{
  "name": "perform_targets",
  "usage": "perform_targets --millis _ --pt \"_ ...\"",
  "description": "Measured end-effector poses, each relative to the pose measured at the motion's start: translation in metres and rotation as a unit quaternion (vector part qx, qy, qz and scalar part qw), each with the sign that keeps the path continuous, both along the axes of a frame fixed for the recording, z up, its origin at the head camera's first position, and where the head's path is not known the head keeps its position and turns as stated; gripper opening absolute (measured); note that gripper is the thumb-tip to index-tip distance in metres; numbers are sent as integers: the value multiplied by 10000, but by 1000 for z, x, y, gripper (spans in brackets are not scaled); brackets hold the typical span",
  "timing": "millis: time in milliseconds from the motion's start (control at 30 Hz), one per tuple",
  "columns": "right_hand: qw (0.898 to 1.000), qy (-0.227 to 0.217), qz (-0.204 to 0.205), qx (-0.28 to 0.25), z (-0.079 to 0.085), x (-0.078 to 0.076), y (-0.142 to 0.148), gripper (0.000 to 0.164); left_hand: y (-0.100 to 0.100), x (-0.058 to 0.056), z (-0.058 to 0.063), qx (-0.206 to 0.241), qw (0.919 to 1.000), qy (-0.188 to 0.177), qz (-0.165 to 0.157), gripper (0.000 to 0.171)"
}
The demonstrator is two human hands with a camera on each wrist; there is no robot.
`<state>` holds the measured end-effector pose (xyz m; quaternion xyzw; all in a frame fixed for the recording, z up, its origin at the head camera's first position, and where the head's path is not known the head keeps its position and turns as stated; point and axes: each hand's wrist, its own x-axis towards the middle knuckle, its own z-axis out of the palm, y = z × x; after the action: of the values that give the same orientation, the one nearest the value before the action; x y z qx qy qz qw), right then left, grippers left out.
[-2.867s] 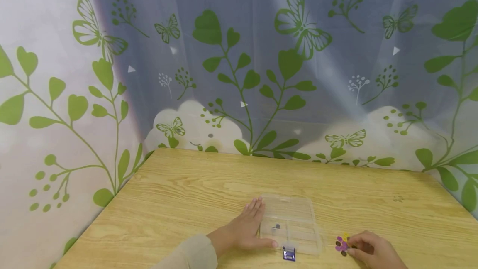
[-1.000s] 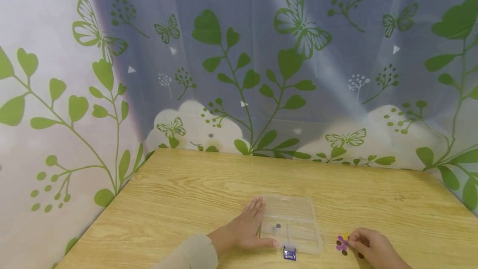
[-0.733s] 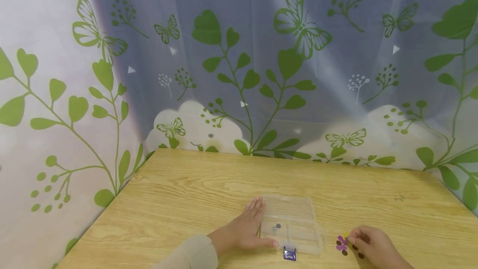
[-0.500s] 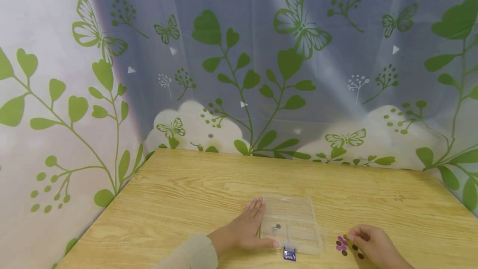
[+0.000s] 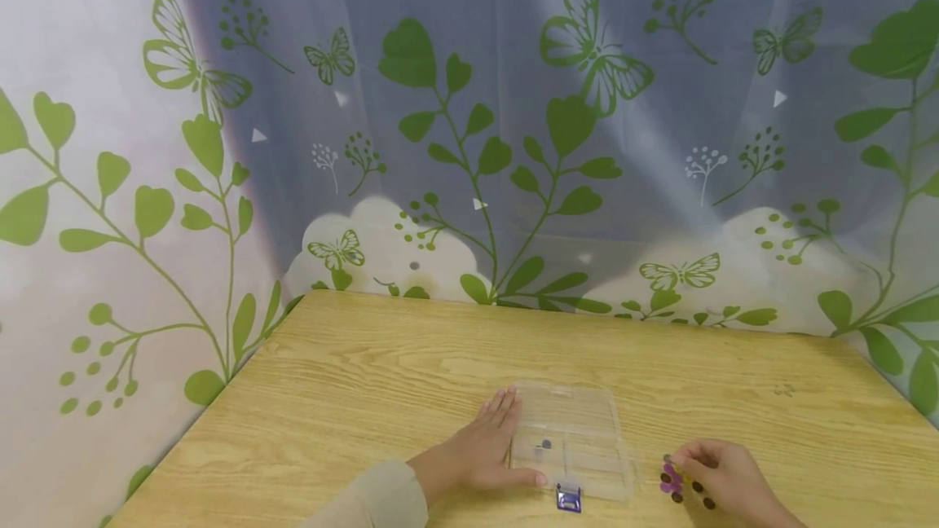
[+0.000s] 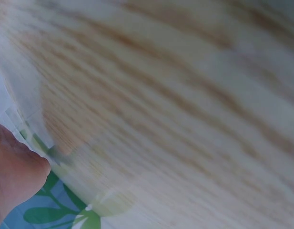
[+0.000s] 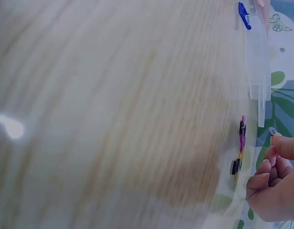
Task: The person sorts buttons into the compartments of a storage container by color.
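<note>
Nearer the box (image 5: 565, 412) now, the right hand (image 5: 726, 471) pinches a disc (image 5: 667, 459).

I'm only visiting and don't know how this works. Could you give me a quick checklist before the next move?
1. Left hand steadying the clear box: ok, it rests against the box's left edge.
2. Right hand has a hold: ok, it pinches a small disc.
3. Disc lifted off the table: ok, the right wrist view shows it raised.
4. Right hand free for another piece: not ok, it's occupied.
5. Blue clasp fastened: not ok, it sticks out.
6. Lid open: cannot tell through clear plastic.
</note>
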<state>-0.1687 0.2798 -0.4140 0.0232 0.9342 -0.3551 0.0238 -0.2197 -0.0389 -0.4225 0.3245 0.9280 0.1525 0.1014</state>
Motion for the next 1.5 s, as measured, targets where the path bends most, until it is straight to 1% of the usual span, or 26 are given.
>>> perform_targets --millis 133,300,367,467,600,700,800,900,1000,1100,1233,1400,1500 --pt "9999 -21 -96 -52 1 -1 -4 16 0 0 0 -8 10000 15 -6 103" --pt "9997 -58 -189 -127 3 -3 -12 19 0 0 1 -8 10000 29 -20 103" --pt "9995 -97 -179 -225 4 -4 -16 20 0 0 1 -9 10000 38 -26 102" --pt "9991 -88 -224 -359 5 -5 -21 19 0 0 1 -16 10000 47 -40 102" --pt "9985 14 -96 -543 6 -5 -28 19 0 0 1 -22 10000 39 -37 102" --pt "9973 -41 48 -727 7 -5 -33 25 1 0 1 -17 10000 34 -22 102" --pt "9972 -81 -1 -750 10 -6 -38 29 1 1 2 -24 10000 35 -26 102" --pt "9974 -19 -68 -714 12 -8 -44 26 1 1 3 -44 10000 62 -42 102" --pt "9966 31 -113 -817 14 -10 -50 24 1 2 4 -83 9999 129 -54 101" --pt "9966 123 -161 -800 15 -13 -57 22 1 2 5 -140 9996 216 -62 100" --pt "9966 236 -129 -776 17 -17 -66 18 1 3 5 -188 9994 286 -63 100" --pt "9941 223 -96 -1057 17 -22 -79 13 1 4 4 -235 9989 391 -49 101" --pt "9933 240 -36 -1133 15 -24 -85 10 1 4 4 -234 9989 395 -26 101"
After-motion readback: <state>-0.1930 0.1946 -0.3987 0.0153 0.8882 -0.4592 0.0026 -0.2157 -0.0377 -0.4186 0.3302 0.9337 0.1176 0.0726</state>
